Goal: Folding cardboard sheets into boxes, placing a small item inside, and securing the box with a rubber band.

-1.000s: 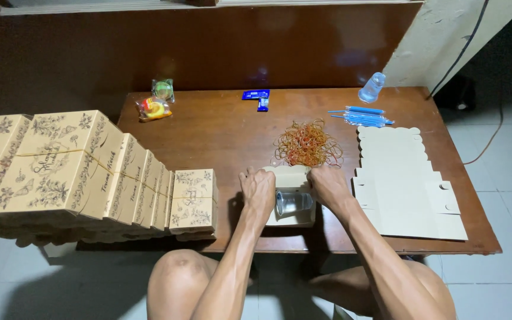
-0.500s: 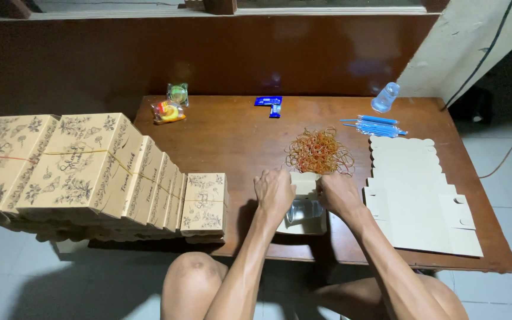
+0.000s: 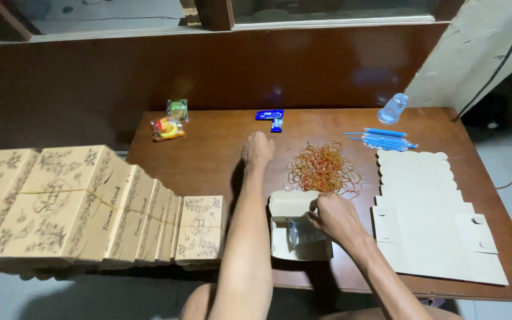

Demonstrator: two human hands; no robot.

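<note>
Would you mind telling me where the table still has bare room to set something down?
Bare wood lies between the snack packets and the left hand, and behind the rubber bands toward the blue wrappers. It is crowded around the open box under the right hand, and the flat cardboard fills the right side.

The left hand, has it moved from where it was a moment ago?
Yes. The left hand has left the open box and reached forward across the table, now beside the rubber band pile.

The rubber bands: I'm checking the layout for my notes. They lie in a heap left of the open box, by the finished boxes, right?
Not quite. In the head view the rubber bands lie in a heap behind the open box, by the flat blanks.
</note>
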